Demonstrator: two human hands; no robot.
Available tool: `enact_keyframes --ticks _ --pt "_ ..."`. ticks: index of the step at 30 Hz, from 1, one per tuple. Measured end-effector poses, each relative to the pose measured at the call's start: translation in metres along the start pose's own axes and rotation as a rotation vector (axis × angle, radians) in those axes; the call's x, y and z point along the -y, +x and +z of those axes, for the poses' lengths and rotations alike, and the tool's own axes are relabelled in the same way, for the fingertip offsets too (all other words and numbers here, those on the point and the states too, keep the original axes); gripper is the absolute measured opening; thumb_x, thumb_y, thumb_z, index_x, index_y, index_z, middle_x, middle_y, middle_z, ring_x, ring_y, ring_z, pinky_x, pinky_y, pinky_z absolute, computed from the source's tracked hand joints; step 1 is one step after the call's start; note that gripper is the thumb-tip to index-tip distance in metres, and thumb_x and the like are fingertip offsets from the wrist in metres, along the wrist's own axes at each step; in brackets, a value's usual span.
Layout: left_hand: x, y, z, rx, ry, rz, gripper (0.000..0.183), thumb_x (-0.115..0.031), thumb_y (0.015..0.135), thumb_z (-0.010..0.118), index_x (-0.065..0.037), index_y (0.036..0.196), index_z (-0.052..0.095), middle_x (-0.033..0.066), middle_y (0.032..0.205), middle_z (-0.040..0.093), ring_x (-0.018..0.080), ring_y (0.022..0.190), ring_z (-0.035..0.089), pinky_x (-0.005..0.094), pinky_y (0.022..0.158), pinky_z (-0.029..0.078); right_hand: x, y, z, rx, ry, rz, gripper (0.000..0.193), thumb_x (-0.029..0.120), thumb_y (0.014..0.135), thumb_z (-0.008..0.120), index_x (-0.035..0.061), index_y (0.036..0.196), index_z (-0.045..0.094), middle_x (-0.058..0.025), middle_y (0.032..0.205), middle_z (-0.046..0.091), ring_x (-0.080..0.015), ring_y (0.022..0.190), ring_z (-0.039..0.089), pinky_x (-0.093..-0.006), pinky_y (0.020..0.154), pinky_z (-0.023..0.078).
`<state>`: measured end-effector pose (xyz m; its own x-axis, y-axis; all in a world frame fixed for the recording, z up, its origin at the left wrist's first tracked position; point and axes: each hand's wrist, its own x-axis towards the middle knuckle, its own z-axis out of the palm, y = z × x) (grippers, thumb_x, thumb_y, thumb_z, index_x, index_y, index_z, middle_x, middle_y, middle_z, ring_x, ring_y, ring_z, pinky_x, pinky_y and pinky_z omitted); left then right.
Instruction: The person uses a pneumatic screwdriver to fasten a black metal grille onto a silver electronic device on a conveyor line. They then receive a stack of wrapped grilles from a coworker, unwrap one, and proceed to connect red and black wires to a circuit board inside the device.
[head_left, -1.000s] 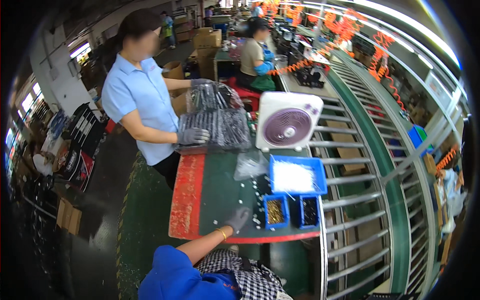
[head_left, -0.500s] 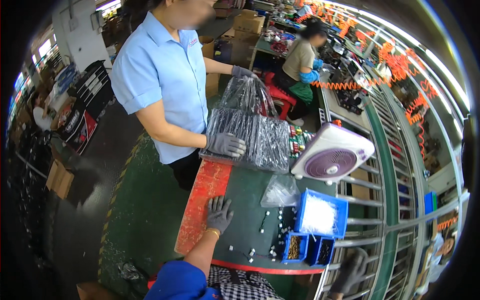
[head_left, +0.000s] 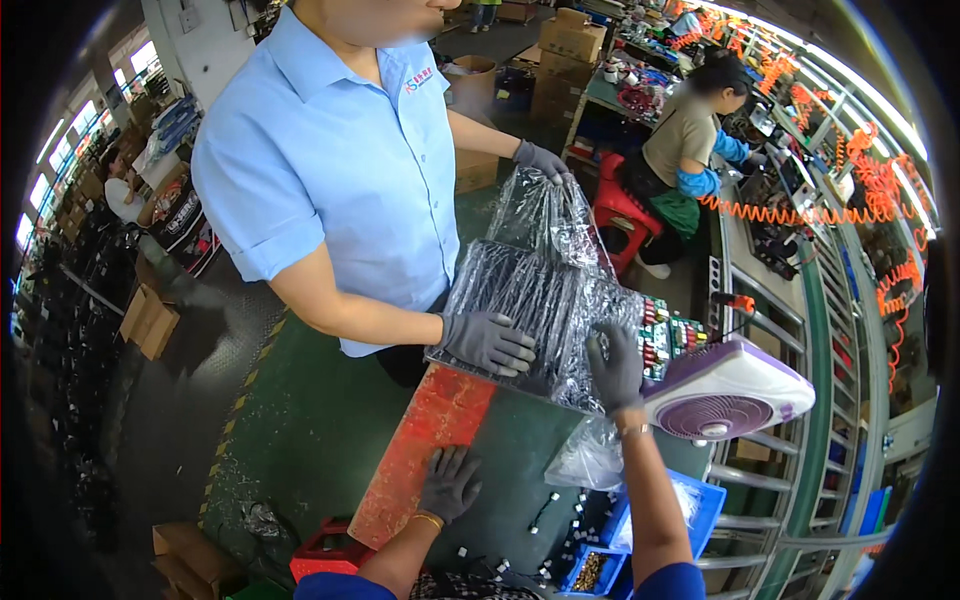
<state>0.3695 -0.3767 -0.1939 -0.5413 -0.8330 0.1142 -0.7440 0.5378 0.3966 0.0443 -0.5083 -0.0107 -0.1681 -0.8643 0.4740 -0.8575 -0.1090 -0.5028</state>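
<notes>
My left hand [head_left: 450, 485], in a grey glove, lies flat with fingers spread on the red and green worktable [head_left: 405, 470]. My right hand [head_left: 617, 372], gloved too, is stretched out over the right end of a stack wrapped in shiny clear plastic [head_left: 520, 300]. Its thumb and fingers are apart, and nothing shows in them; whether they touch the plastic I cannot tell. Across the table a co-worker rests one gloved hand [head_left: 490, 343] on the stack. The co-worker's other hand [head_left: 542, 160] holds up the far end of the plastic.
Green circuit boards [head_left: 672, 332] with red parts lie right of the stack. A white and purple box fan [head_left: 735, 395] leans beside my right wrist. Nearer sit a clear bag [head_left: 588, 456], blue bins [head_left: 706, 512] and small white connectors [head_left: 545, 508]. A roller conveyor [head_left: 758, 478] runs along the right.
My right hand has come from beside the conveyor up to the right end of the wrapped stack. My left hand stays on the table. The view has shifted.
</notes>
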Motion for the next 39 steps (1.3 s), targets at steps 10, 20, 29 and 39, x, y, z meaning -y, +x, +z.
enact_keyframes --ticks 10,20,29,39 --pt "-0.006 0.011 -0.01 0.023 -0.098 0.015 0.046 -0.036 0.085 0.063 -0.012 0.124 0.057 0.0183 0.14 0.043 0.0375 0.129 0.042 0.0537 0.112 0.026 -0.095 0.119 0.101 0.211 -0.244 0.216 0.044 0.044 0.092 0.055 0.0084 0.118 0.062 -0.0193 0.118 0.063 -0.0387 0.114 0.056 -0.0475 0.1 0.04" --pt "-0.004 0.011 -0.011 0.069 -0.119 0.002 0.043 -0.038 0.09 0.059 -0.013 0.125 0.058 0.0177 0.145 0.042 0.036 0.135 0.039 0.0548 0.113 0.024 -0.111 0.161 0.116 0.65 -0.207 0.339 0.071 0.068 0.092 0.04 0.006 0.111 0.068 -0.0242 0.106 0.068 -0.0408 0.107 0.062 -0.0469 0.096 0.044" --pt "-0.004 0.013 -0.012 0.082 -0.141 -0.007 0.044 -0.037 0.09 0.059 -0.012 0.127 0.057 0.0185 0.144 0.042 0.0378 0.135 0.038 0.0526 0.114 0.023 -0.115 0.155 0.12 0.574 -0.179 0.349 0.075 0.073 0.087 0.042 0.0064 0.107 0.071 -0.0252 0.105 0.068 -0.0405 0.106 0.063 -0.0456 0.093 0.047" --pt "-0.002 0.023 -0.022 0.058 -0.177 0.016 0.041 -0.031 0.087 0.063 -0.01 0.122 0.058 0.0197 0.139 0.047 0.0379 0.127 0.045 0.0542 0.11 0.029 -0.133 0.161 0.122 0.673 -0.21 0.366 0.08 0.075 0.09 0.034 0.0086 0.116 0.068 -0.0238 0.111 0.067 -0.0419 0.112 0.06 -0.0467 0.098 0.045"
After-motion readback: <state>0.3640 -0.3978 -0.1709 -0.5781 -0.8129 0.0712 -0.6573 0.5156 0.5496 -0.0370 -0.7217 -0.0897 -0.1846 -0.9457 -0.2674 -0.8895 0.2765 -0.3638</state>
